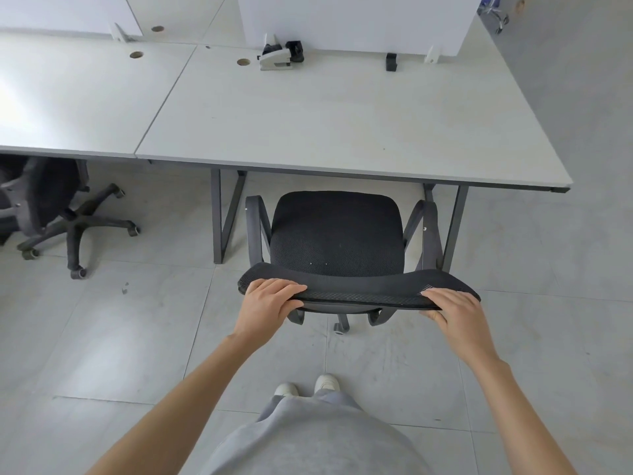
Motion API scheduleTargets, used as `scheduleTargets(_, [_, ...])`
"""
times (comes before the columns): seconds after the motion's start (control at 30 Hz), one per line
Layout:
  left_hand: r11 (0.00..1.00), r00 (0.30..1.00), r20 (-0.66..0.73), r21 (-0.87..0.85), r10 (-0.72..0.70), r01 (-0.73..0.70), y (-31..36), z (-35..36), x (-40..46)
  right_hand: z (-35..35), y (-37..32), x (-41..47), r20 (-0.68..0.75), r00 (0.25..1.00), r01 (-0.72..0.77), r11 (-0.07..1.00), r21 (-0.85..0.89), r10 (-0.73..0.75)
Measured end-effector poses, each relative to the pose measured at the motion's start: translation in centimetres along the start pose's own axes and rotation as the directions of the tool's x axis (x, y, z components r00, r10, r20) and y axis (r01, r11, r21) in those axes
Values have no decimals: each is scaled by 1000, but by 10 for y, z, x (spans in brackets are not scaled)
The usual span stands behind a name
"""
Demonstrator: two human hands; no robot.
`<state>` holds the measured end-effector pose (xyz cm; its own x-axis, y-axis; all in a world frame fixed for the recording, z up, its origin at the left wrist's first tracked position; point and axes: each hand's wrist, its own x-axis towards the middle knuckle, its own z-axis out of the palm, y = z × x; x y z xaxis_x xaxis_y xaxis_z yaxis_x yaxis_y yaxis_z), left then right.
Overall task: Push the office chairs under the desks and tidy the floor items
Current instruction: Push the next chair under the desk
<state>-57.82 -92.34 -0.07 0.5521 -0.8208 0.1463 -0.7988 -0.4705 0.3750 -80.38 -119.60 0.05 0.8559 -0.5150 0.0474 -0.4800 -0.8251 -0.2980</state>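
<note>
The left hand [270, 298] and right hand [455, 308] each grasp an end of the office chair [337, 234] backrest's top edge, fingers curled over it. Just beyond the hands, the seat's front reaches the table [308, 118] edge. Far left of the hands, a second chair [51, 207] sits tucked under the neighbouring table.

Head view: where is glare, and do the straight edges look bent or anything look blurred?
Head view: soft glare whitens the left desk and a floor tile; the wide lens bows the right desk front edge and splays the forearms; the chair and both hands, left and right, are sharp; the second chair lies in shade under the left desk.
</note>
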Motion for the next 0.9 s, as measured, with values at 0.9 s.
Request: scheduleTargets(0.9, [-5, 161, 68, -933, -985, 361, -117, -94, -273, 119, -369, 17, 702, 670, -410, 668, 621, -241])
